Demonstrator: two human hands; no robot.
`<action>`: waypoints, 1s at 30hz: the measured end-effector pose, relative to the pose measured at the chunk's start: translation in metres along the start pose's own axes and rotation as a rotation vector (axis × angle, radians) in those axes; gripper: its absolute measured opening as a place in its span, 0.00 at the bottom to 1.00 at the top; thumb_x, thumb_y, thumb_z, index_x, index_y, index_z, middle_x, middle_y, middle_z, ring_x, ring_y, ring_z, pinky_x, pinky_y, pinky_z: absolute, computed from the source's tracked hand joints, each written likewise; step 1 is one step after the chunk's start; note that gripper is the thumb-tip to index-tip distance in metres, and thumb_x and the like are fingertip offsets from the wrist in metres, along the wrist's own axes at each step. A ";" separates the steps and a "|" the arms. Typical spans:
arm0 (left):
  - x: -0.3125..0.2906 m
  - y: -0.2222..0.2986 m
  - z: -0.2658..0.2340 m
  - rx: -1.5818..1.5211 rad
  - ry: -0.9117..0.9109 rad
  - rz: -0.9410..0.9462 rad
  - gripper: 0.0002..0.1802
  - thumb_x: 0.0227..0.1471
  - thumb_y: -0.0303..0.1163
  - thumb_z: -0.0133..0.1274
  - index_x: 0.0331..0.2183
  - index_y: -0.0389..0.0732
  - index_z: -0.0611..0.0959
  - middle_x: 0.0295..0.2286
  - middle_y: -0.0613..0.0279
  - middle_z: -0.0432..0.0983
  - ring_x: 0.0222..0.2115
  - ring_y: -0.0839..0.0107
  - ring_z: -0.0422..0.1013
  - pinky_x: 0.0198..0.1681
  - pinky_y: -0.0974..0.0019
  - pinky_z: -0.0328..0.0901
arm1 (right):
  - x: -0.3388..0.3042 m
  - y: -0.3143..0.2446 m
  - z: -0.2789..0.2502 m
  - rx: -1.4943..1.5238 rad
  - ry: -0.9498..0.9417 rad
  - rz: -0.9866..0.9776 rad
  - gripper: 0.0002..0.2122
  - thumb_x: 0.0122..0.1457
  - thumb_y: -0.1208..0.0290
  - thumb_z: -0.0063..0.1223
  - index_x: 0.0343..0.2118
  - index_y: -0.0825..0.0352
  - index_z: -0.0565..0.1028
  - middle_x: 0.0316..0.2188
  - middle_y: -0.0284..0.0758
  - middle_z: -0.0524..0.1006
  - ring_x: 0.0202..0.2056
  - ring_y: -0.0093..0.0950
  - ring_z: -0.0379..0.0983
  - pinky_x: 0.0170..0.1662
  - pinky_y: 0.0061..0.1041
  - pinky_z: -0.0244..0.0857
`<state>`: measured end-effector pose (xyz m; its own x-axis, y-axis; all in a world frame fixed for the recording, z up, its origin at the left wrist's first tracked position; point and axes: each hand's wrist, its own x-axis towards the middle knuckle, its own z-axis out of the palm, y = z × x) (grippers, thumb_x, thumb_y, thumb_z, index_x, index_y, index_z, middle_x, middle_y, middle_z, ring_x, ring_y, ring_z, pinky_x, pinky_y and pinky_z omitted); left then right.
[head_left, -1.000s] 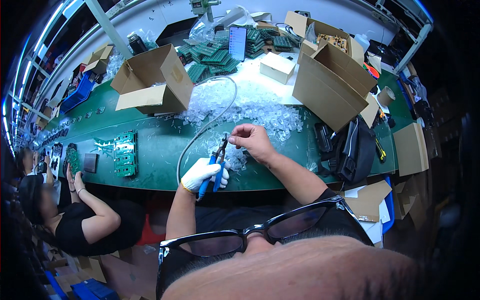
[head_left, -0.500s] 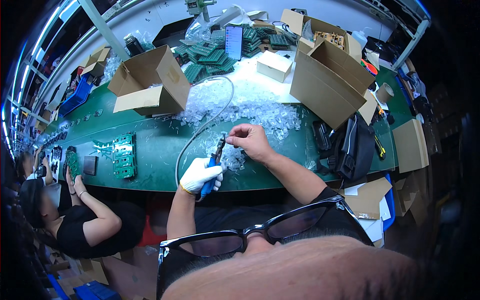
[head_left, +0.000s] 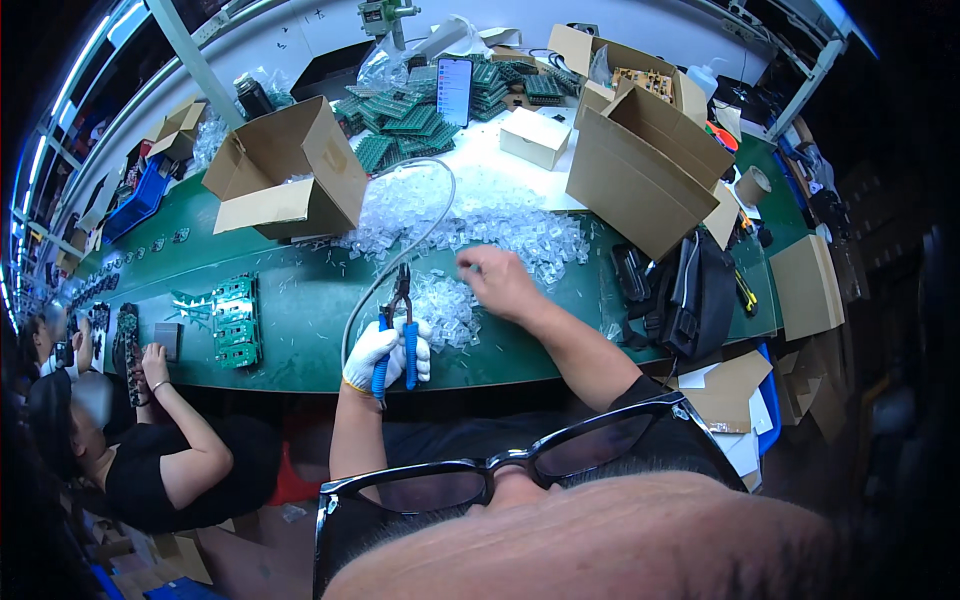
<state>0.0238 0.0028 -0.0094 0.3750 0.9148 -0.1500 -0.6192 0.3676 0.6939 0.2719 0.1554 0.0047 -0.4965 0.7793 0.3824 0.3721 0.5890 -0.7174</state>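
Blue-handled pliers are being gripped in the gloved left hand, at eight o'clock from a small heap of clear pieces on a green bench; the tool's handles are being held spread, its tip being aimed toward twelve o'clock. At two o'clock from that heap, the bare right hand is being held with its fingers curled; whether anything is being pinched there cannot be told. Toward twelve o'clock, a far larger spread of clear pieces is being displayed, and much appears to be left, though which pile is being counted as finished cannot be told. The scene is being flanked by an open carton near half past ten and a tilted carton at two.
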 end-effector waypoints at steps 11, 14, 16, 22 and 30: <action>-0.001 0.002 0.000 -0.018 0.006 -0.020 0.38 0.55 0.48 0.68 0.53 0.25 0.77 0.36 0.46 0.83 0.33 0.56 0.81 0.39 0.47 0.79 | 0.014 0.027 -0.017 -0.488 -0.100 0.136 0.15 0.57 0.80 0.51 0.45 0.61 0.83 0.42 0.44 0.83 0.43 0.49 0.81 0.46 0.49 0.75; 0.000 0.001 0.002 -0.009 0.014 -0.011 0.39 0.55 0.49 0.69 0.53 0.25 0.77 0.36 0.45 0.83 0.34 0.56 0.82 0.38 0.48 0.79 | 0.014 0.034 -0.016 -0.400 -0.028 0.123 0.15 0.58 0.79 0.53 0.46 0.61 0.83 0.41 0.43 0.83 0.43 0.49 0.81 0.46 0.48 0.75; 0.000 0.001 0.003 -0.009 0.025 -0.008 0.39 0.54 0.49 0.69 0.53 0.25 0.77 0.36 0.45 0.83 0.34 0.55 0.82 0.38 0.48 0.79 | 0.014 0.033 -0.014 -0.348 0.008 0.096 0.13 0.58 0.78 0.57 0.46 0.62 0.83 0.40 0.42 0.84 0.42 0.47 0.82 0.46 0.46 0.75; -0.001 0.002 0.006 0.007 0.033 -0.008 0.40 0.54 0.50 0.69 0.53 0.25 0.78 0.35 0.45 0.82 0.33 0.55 0.82 0.38 0.48 0.79 | 0.016 0.024 -0.016 -0.176 -0.087 0.126 0.13 0.58 0.76 0.62 0.47 0.65 0.82 0.37 0.42 0.85 0.40 0.44 0.83 0.45 0.40 0.75; -0.001 0.000 0.002 -0.007 0.017 -0.021 0.40 0.54 0.50 0.69 0.53 0.25 0.77 0.35 0.45 0.82 0.33 0.54 0.81 0.39 0.49 0.78 | 0.019 0.027 -0.026 -0.078 0.071 0.140 0.13 0.59 0.73 0.58 0.47 0.62 0.82 0.40 0.43 0.85 0.44 0.47 0.81 0.48 0.43 0.74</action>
<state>0.0249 0.0019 -0.0074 0.3765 0.9095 -0.1764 -0.6160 0.3880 0.6856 0.2926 0.1917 0.0076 -0.3805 0.8661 0.3241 0.4945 0.4867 -0.7201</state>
